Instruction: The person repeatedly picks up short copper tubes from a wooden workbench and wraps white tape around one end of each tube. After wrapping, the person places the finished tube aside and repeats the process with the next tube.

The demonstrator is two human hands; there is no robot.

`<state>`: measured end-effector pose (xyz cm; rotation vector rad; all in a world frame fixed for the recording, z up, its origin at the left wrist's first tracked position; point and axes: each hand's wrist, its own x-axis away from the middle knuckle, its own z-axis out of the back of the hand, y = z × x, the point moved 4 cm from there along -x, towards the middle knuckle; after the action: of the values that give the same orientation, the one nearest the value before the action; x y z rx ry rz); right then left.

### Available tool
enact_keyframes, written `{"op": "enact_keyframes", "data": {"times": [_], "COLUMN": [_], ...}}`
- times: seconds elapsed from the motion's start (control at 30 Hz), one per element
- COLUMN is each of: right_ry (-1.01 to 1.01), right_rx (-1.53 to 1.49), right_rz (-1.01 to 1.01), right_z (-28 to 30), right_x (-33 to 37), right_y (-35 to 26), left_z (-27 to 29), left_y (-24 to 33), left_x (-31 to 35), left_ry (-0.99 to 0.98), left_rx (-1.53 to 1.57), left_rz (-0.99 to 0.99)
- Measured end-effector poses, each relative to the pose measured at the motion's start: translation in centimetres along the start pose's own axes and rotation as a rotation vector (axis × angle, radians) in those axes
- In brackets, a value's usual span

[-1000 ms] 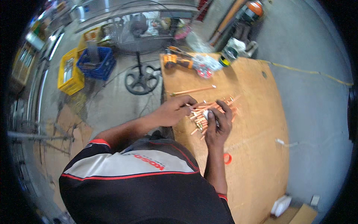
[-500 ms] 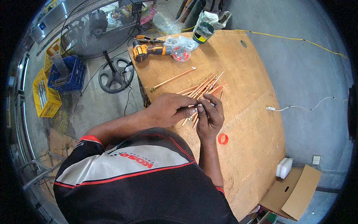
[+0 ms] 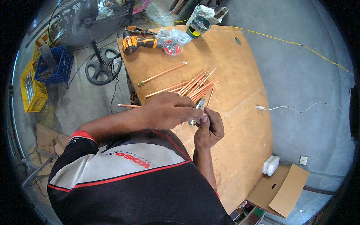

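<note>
My two hands meet at the near edge of the pile of thin copper tubes (image 3: pixel 197 84). My left hand (image 3: pixel 168 110) is closed around a copper tube (image 3: pixel 129 105), whose white-capped end sticks out to the left past my wrist. The tube's other end is hidden by my fingers. My right hand (image 3: pixel 210 127) pinches thumb and finger together at the left fingertips; what lies between them is too small to make out. A shiny metal piece (image 3: pixel 201 103) shows just behind the fingers, its kind unclear. One separate tube (image 3: pixel 163 74) with a brass-coloured end lies farther off.
At the table's far left are an orange-and-black power tool (image 3: pixel 137 43), pliers (image 3: pixel 140 30) and a round tub of small red and grey parts (image 3: pixel 172 48). A dark green jar (image 3: pixel 198 27) stands nearby. A cardboard box (image 3: pixel 277 191) sits by the right edge; a fan (image 3: pixel 88 18) stands left.
A white-capped tube end now juts out left of my left hand. The red ring near my right wrist is no longer visible. The whole view has shifted, with things appearing farther left.
</note>
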<state>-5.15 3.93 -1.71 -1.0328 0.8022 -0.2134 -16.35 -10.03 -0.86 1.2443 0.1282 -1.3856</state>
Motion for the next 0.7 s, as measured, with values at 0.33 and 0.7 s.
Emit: {"op": "enact_keyframes", "data": {"times": [0.33,0.7], "right_ry": [-0.044,-0.078], "right_rx": [0.157,0.176], "right_rz": [0.259,0.268], "right_z": [0.2,0.1], "right_x": [0.0,-0.4], "right_y": [-2.5,-3.3], "left_z": [0.8,0.5], "left_y": [0.8,0.8], "left_x": [-0.5,0.0], "left_ry": [-0.072,-0.049], "left_rx": [0.186,0.228], "left_rz": [0.075,0.161]}}
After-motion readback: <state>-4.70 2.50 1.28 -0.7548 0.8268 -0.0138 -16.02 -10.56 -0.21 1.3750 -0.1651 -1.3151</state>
